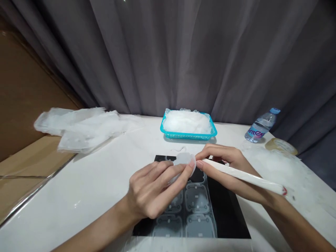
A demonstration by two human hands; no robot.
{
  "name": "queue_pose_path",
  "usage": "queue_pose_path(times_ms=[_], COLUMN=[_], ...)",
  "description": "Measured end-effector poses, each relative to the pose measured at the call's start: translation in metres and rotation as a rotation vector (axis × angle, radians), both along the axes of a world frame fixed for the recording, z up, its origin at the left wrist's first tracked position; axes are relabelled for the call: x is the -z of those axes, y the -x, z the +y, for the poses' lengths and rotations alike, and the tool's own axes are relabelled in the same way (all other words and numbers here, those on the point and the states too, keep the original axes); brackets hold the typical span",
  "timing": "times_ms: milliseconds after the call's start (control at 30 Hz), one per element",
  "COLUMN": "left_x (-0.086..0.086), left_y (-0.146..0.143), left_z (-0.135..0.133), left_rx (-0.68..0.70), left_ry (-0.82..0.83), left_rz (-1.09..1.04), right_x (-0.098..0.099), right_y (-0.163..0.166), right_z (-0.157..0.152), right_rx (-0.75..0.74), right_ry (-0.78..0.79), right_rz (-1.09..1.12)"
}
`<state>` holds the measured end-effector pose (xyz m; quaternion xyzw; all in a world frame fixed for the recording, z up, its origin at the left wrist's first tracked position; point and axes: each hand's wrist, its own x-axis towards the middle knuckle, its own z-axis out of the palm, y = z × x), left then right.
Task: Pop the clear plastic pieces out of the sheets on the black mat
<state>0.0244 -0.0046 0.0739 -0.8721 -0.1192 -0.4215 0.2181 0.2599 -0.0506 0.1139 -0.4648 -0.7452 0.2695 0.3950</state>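
My left hand (153, 187) holds a thin, translucent white moulded piece (183, 158), pinched between the fingers and tilted up. In my right hand (229, 159) is a slim white pen-shaped tool (244, 176) with a red mark at its rear end. Its front end meets the edge of the piece near my fingertips, which hide the tip. Under my hands, a translucent sheet of squarish moulded shapes (197, 198) lies on a black mat (227, 213).
Behind the mat stands a turquoise basket (188, 135) filled with white material. A pile of translucent sheets (86, 126) lies at the left by cardboard (39, 154). At the right are a water bottle (261, 126), a yellowish roll (282, 146) and translucent white scraps (283, 171). A grey curtain (168, 63) hangs behind.
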Motion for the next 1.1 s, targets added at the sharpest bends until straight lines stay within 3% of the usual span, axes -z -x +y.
queue_pose_path(times_ms=[167,500,733,800,900,1000,1100], left_x=[0.002,-0.013,-0.006,-0.005,-0.01,-0.018,-0.021], left_y=[-0.001,-0.002,-0.007,-0.011,-0.013,-0.01,-0.007], left_z=[-0.002,-0.015,-0.013,-0.011,-0.007,-0.001,0.006], left_rx=[0.027,0.022,0.03,0.054,0.116,0.144,0.194], left_ry=[-0.024,0.011,0.012,0.107,0.431,0.736,0.929], left_rz=[-0.009,0.024,-0.008,-0.05,-0.102,-0.037,0.028], right_x=[-0.002,0.003,-0.001,0.0,0.001,-0.001,-0.006], right_y=[0.0,-0.003,-0.001,-0.002,-0.006,-0.007,-0.007], right_z=[0.0,-0.001,-0.001,0.0,0.002,0.001,-0.001], right_rx=[-0.026,-0.055,-0.066,-0.05,-0.015,-0.004,-0.013], right_ry=[0.105,0.22,0.274,0.292,0.268,0.219,0.187], right_rz=[0.08,0.191,0.218,0.226,0.212,0.149,0.069])
